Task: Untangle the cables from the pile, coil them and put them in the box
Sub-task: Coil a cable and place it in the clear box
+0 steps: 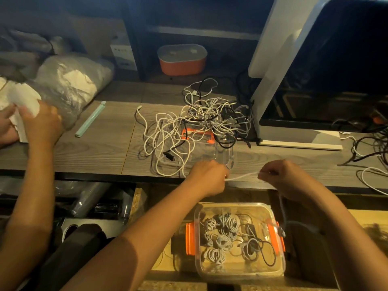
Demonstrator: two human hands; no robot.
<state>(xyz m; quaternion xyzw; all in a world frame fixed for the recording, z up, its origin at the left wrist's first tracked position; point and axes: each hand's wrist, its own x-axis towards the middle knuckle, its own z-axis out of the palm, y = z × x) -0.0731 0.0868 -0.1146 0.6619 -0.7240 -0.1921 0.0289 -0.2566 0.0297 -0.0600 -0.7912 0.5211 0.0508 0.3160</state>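
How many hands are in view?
4: left hand and right hand pinch a white cable at the table edge; far left, another person's hand and cropped hand hold white paper.

White and black cables [201,120], orange-clipped clear box [239,240].

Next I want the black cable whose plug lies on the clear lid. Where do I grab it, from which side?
Pinch the black plug itself, coming from the near side: that end lies free on the clear lid, while the rest runs back into the tangle of white cables.
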